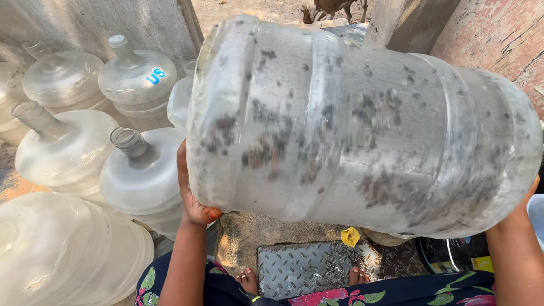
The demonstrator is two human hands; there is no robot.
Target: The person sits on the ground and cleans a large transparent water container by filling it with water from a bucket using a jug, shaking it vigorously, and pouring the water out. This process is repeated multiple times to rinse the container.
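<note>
A person is holding a big, clear plastic water jug [362, 122] on its side, up in front of them and filling most of the view. The jug is lying across between the two hands, its flat bottom pointing left and its rounded shoulder pointing right, with dark specks clinging to the inside of its wall. The left hand [192, 195] is pressing flat against the bottom edge at the near left, fingers curling under the rim, so it is grasping the jug from that end. The right hand [530, 195] is reaching up at the far right end of the jug; only its wrist and edge are showing, and I cannot tell how its fingers are closing. Below the jug, bare feet [247, 279] are standing beside a metal tread plate [306, 269] on the ground. To the left, more empty jugs [139, 175] are sitting upright together.
</note>
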